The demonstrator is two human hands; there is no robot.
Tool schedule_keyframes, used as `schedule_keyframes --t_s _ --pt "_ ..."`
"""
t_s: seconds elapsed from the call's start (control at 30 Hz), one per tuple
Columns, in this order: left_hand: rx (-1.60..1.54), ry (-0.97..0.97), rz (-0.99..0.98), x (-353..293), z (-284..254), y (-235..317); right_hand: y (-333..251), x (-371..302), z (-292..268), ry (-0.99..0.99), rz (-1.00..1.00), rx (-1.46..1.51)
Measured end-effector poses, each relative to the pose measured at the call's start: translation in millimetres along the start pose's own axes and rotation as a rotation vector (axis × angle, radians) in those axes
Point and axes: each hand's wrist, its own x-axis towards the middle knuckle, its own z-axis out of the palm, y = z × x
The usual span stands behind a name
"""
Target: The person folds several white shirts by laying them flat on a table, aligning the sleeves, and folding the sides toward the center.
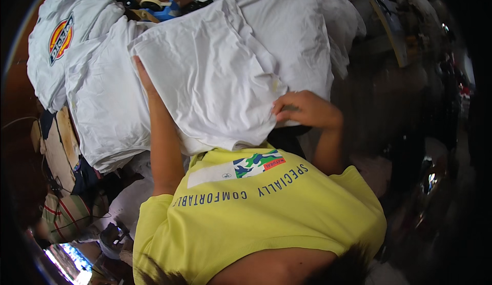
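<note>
A white T-shirt [210, 75], loosely folded and wrinkled, lies in front of me on top of other white garments. My left hand [144, 75] is at its left edge, mostly covered by the fabric; only a narrow strip of the hand shows, so its grip is hidden. At the shirt's lower right edge, my right hand [307, 109] has its fingers curled and pinched on the cloth. Small yellowish marks show on the fabric near those fingers.
Stacked white garments [110, 90] lie to the left, beside a white shirt with a colourful oval print [43, 54]. A blue tape dispenser [166, 11] stands behind. More white cloth [292, 24] lies at the back right. Striped fabric [69, 216] is at lower left.
</note>
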Motion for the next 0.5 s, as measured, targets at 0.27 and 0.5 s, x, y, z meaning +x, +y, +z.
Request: schedule_keyframes --t_s 0.27,0.5 --pt "0.548 -0.262 -0.184 -48.9 85.1 38.1 18.6 0.5 18.6 0.556 0.065 0.268" --pt "0.58 -1.276 -0.244 -145.8 131.1 52.2 -5.9 49.1 43.1 0.887 -0.44 0.238"
